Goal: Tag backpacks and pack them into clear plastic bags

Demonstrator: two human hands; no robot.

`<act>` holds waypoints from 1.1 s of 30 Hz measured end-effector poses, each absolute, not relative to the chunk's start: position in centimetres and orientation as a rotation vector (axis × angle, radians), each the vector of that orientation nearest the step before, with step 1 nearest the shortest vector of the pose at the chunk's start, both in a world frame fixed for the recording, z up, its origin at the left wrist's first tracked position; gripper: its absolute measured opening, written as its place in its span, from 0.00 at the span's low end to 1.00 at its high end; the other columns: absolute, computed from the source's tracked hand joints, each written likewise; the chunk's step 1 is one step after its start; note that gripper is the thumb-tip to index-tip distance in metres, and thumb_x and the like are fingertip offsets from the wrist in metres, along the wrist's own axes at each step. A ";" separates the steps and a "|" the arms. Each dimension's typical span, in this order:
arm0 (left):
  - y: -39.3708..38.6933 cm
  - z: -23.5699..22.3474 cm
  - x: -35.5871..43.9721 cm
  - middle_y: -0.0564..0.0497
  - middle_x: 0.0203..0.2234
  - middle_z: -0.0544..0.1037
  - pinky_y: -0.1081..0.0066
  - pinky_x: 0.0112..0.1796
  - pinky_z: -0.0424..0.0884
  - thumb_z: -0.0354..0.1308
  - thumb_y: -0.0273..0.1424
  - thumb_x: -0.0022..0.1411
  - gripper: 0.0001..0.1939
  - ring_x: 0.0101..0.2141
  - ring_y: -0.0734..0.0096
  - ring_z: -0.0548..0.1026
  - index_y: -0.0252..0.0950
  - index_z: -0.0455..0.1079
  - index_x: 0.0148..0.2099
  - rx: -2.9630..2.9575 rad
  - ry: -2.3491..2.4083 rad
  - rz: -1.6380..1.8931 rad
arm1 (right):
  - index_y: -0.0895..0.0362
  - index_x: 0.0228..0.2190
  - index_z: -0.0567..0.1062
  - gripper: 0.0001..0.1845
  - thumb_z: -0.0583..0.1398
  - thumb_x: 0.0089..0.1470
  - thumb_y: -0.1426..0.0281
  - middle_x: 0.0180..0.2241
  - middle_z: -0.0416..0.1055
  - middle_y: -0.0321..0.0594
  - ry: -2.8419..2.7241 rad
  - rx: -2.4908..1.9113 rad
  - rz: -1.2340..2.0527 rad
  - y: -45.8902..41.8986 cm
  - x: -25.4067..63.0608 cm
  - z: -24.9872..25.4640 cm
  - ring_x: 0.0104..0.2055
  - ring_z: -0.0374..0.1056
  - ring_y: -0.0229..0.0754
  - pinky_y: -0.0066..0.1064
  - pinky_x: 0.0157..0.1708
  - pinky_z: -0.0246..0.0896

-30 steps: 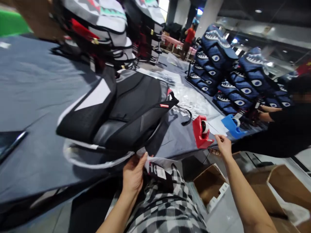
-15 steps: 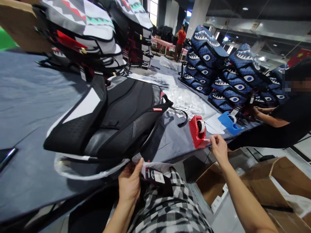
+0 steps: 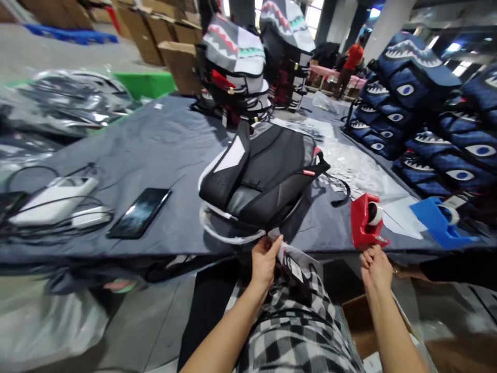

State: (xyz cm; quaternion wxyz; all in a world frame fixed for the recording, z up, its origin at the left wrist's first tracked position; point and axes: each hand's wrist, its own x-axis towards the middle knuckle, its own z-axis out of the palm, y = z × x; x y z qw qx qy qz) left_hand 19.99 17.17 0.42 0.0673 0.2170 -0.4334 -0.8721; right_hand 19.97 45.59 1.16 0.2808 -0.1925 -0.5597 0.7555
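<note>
A black and white backpack (image 3: 264,178) lies on the grey table (image 3: 155,150), partly in a clear plastic bag whose edge hangs over the near side. My left hand (image 3: 264,260) is closed on that bag edge (image 3: 285,251), next to a black hang tag (image 3: 297,269). My right hand (image 3: 375,267) is pinched just below the red tape dispenser (image 3: 365,223) at the table's front edge. Whether tape is between its fingers is too fine to make out.
A phone (image 3: 140,212), a white power bank (image 3: 54,199) and cables lie at the left. Grey shark-print backpacks (image 3: 236,67) are stacked behind, blue ones (image 3: 419,109) at the right. A blue tape dispenser (image 3: 440,223) sits further right. A cardboard box (image 3: 359,324) stands below the table.
The view swung left and pulled back, showing the phone and power bank. My right hand dropped from beside the red dispenser to just under its front. My left hand kept its hold on the bag edge.
</note>
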 end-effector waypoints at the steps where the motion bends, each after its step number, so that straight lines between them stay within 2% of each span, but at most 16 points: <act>1: 17.2 0.4 19.9 0.51 0.25 0.80 0.70 0.33 0.72 0.76 0.44 0.37 0.24 0.26 0.71 0.76 0.32 0.75 0.31 0.645 -1.314 -2.623 | 0.54 0.23 0.59 0.30 0.73 0.42 0.54 0.18 0.55 0.23 -1.512 -0.532 1.973 45.9 20.1 0.9 0.16 0.48 0.26 0.19 0.12 0.40; 5: 17.2 0.2 20.0 0.52 0.25 0.79 0.70 0.34 0.71 0.76 0.44 0.39 0.24 0.26 0.71 0.75 0.32 0.76 0.32 0.638 -1.303 -2.621 | 0.55 0.24 0.62 0.31 0.73 0.38 0.49 0.17 0.61 0.24 -1.568 -0.568 1.845 46.4 20.6 0.7 0.16 0.51 0.26 0.19 0.13 0.42; 9: 17.4 -0.5 19.8 0.52 0.27 0.79 0.70 0.35 0.71 0.75 0.43 0.39 0.23 0.28 0.71 0.75 0.32 0.76 0.33 0.613 -1.295 -2.583 | 0.55 0.24 0.60 0.35 0.71 0.36 0.43 0.17 0.62 0.24 -1.632 -0.596 1.775 46.2 20.6 0.8 0.15 0.50 0.25 0.19 0.14 0.43; 18: 17.7 0.1 19.2 0.51 0.26 0.80 0.71 0.36 0.71 0.75 0.42 0.36 0.22 0.28 0.71 0.75 0.32 0.76 0.30 0.607 -1.280 -2.573 | 0.56 0.26 0.64 0.35 0.71 0.31 0.43 0.17 0.64 0.25 -1.705 -0.657 1.721 46.8 20.8 1.7 0.14 0.49 0.25 0.19 0.14 0.41; 21: 17.5 0.4 19.3 0.51 0.26 0.80 0.70 0.37 0.71 0.74 0.41 0.38 0.20 0.29 0.70 0.75 0.32 0.76 0.29 0.586 -1.287 -2.571 | 0.54 0.23 0.61 0.34 0.70 0.33 0.43 0.15 0.61 0.25 -1.734 -0.713 1.747 44.6 22.2 0.2 0.13 0.47 0.25 0.19 0.13 0.40; 24: 17.2 0.2 19.4 0.50 0.24 0.79 0.71 0.35 0.70 0.74 0.40 0.40 0.19 0.28 0.70 0.74 0.31 0.77 0.29 0.571 -1.321 -2.564 | 0.53 0.21 0.59 0.35 0.70 0.31 0.41 0.12 0.54 0.22 -1.797 -0.735 1.827 41.6 25.3 -1.3 0.11 0.43 0.27 0.20 0.10 0.36; 26: 17.3 -0.1 19.3 0.50 0.24 0.79 0.70 0.34 0.70 0.74 0.40 0.41 0.19 0.27 0.69 0.74 0.31 0.77 0.30 0.559 -1.361 -2.541 | 0.52 0.21 0.59 0.34 0.69 0.34 0.41 0.12 0.50 0.21 -1.859 -0.687 1.948 40.2 27.2 -0.9 0.12 0.40 0.27 0.20 0.10 0.34; 29: 17.9 -0.5 19.0 0.50 0.26 0.80 0.69 0.37 0.71 0.73 0.42 0.42 0.19 0.30 0.67 0.75 0.33 0.77 0.31 0.566 -1.360 -2.471 | 0.52 0.23 0.59 0.29 0.68 0.44 0.46 0.13 0.45 0.20 -1.994 -0.431 2.349 38.4 28.0 2.1 0.14 0.36 0.27 0.20 0.12 0.36; 31: 18.2 -0.6 19.0 0.51 0.26 0.79 0.69 0.38 0.71 0.72 0.43 0.43 0.18 0.31 0.67 0.75 0.34 0.76 0.31 0.584 -1.351 -2.435 | 0.52 0.23 0.59 0.27 0.66 0.49 0.48 0.13 0.43 0.20 -2.088 -0.167 2.497 36.7 26.8 4.8 0.14 0.36 0.29 0.21 0.14 0.40; 33: 18.3 -0.6 19.0 0.51 0.25 0.78 0.70 0.36 0.70 0.72 0.42 0.44 0.18 0.29 0.68 0.74 0.34 0.75 0.30 0.590 -1.376 -2.426 | 0.52 0.23 0.61 0.26 0.64 0.51 0.48 0.13 0.46 0.22 -2.276 0.141 2.488 34.4 24.6 6.8 0.15 0.40 0.30 0.23 0.16 0.43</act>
